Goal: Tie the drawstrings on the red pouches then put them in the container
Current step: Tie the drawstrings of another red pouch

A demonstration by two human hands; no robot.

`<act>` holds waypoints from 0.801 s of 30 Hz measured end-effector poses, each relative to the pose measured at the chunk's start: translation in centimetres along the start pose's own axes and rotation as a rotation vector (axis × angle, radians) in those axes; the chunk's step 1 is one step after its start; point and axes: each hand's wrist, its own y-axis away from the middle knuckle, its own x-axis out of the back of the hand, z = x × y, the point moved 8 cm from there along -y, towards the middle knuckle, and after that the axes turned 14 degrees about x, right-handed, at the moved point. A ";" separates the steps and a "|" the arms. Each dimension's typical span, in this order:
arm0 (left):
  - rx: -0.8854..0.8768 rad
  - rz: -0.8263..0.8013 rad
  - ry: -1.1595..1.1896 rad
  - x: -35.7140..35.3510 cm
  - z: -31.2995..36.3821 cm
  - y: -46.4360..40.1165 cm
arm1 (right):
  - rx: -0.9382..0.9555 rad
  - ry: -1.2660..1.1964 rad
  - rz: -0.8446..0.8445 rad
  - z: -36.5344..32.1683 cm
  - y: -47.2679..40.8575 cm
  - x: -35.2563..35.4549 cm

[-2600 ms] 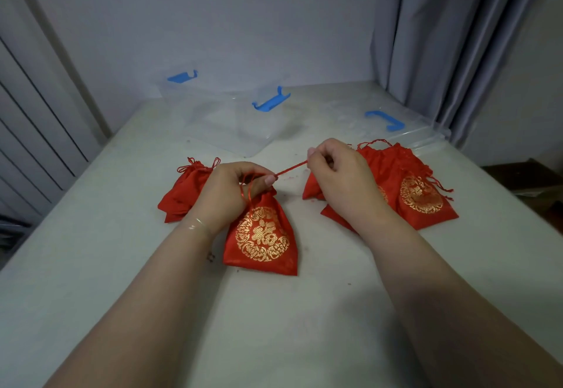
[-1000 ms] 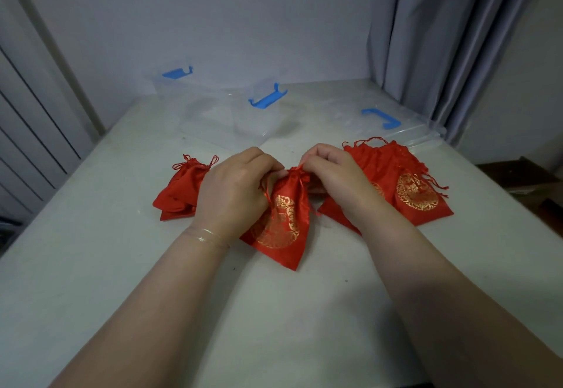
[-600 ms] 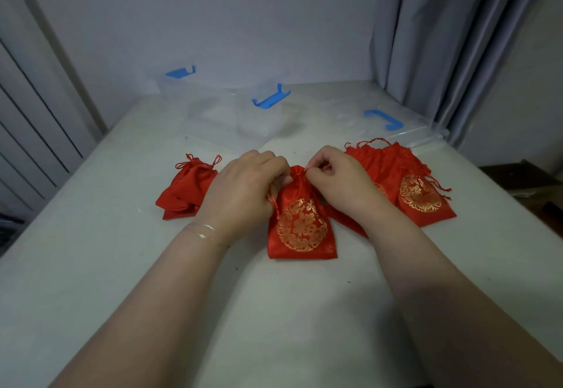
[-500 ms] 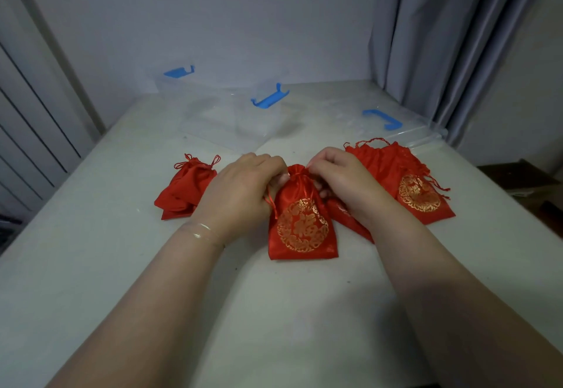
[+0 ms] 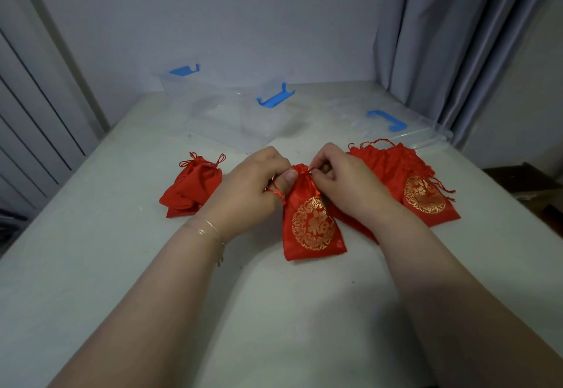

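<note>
A red pouch with a gold emblem (image 5: 312,226) lies flat on the table between my hands, its neck gathered. My left hand (image 5: 253,189) pinches the pouch's red drawstring at the left of the neck, and a loop of cord hangs by the thumb. My right hand (image 5: 344,180) pinches the drawstring at the right of the neck. To the left lies a small heap of tied red pouches (image 5: 192,188). A pile of red pouches with loose cords (image 5: 420,192) lies to the right. The clear container with blue latches (image 5: 237,107) stands behind.
A clear lid with a blue handle (image 5: 393,122) lies at the back right by the grey curtain (image 5: 457,37). The white table (image 5: 122,266) ends at the wall behind. Its right edge drops off toward a dark floor.
The pouch swung from tilted to upright with its emblem facing me. Both hands closed in from a stretched cord to the pouch's neck and stay there, pinching the drawstring.
</note>
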 end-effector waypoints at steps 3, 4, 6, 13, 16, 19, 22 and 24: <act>-0.015 0.003 0.159 0.5 0.7 0.2 | -0.183 -0.460 0.070 0.9 0.3 -1.0; -0.025 0.011 0.173 0.7 1.1 0.3 | -0.262 -0.617 0.088 1.2 0.4 -1.7; -0.038 0.024 0.182 1.0 1.5 0.4 | -0.384 -0.853 0.092 1.3 0.7 -2.8; 0.133 0.071 0.346 1.2 0.1 0.1 | -0.161 -0.447 0.065 -0.7 0.4 -1.9; 0.347 0.104 0.497 1.0 -1.4 0.2 | 0.009 -0.180 0.068 -2.1 0.3 -1.3; 0.467 0.079 0.637 0.7 -2.7 0.2 | 0.047 -0.268 0.127 -2.6 0.4 -1.1; 0.508 -0.024 0.657 0.0 -3.2 0.1 | 0.080 -0.298 0.125 -3.2 0.3 -1.3; 0.523 -0.082 0.616 -0.3 -3.5 0.1 | 0.141 -0.206 0.082 -3.7 0.3 -1.7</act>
